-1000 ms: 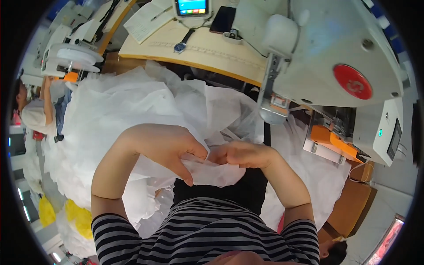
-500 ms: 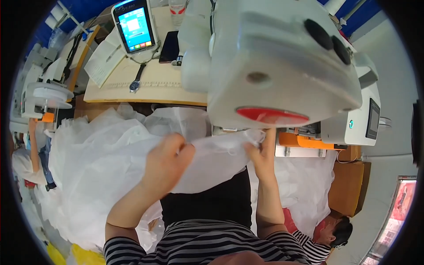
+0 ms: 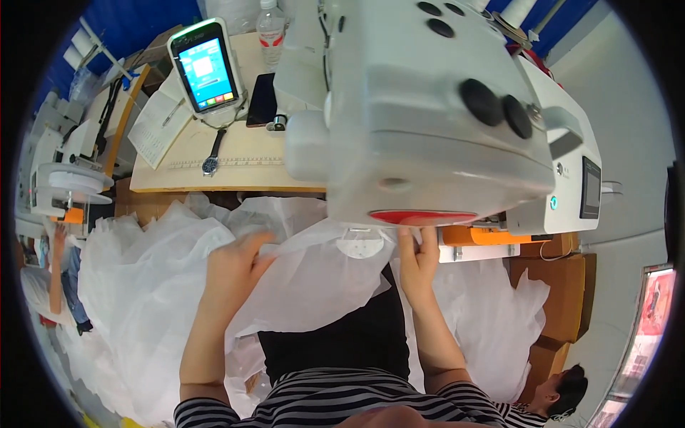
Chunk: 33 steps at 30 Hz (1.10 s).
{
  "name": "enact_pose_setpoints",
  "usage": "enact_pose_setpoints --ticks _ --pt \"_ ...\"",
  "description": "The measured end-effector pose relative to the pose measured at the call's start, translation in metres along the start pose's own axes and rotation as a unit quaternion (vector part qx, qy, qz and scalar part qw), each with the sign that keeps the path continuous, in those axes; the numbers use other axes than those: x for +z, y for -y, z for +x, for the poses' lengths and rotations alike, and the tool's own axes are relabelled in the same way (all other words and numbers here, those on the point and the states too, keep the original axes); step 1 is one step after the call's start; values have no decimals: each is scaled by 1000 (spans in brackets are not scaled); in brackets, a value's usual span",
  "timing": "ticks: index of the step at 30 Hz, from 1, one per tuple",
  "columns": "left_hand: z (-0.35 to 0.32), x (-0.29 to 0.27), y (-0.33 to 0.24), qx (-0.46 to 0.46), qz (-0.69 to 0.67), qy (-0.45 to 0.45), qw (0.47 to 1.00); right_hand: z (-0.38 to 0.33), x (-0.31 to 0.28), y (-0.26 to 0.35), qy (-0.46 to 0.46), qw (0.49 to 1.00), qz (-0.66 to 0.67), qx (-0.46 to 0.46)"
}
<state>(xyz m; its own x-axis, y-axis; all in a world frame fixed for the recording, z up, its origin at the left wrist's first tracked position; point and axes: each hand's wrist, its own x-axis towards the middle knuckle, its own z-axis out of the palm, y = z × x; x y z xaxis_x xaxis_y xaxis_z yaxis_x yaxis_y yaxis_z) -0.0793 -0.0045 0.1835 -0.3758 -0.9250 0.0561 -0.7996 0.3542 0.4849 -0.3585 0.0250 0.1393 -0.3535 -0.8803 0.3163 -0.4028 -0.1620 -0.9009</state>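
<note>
The left hand [image 3: 239,265], blurred, has its fingers partly curled at the edge of the white cloth [image 3: 307,289]; whether it grips is unclear. The cloth drapes over the lap, reaching under the sewing machine [image 3: 435,167]. The right hand [image 3: 417,264] points upward beneath it, fingertips hidden, so its hold cannot be told.

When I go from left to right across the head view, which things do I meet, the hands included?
White reel, notebook, left hand, half-round plate, right hand, orange machine part, dark machine screen.
</note>
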Motion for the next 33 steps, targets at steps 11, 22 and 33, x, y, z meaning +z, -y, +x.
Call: enact_pose_setpoints --ticks 11,22,33 --pt "3 -3 36 -12 -36 -174 984 9 -8 -12 -101 994 32 -5" --pt "-28 -37 63 -161 -132 -180 961 8 9 10 5 997 -73 -26" --pt "22 -19 20 54 -41 -218 974 28 -57 31 132 983 -113 66"
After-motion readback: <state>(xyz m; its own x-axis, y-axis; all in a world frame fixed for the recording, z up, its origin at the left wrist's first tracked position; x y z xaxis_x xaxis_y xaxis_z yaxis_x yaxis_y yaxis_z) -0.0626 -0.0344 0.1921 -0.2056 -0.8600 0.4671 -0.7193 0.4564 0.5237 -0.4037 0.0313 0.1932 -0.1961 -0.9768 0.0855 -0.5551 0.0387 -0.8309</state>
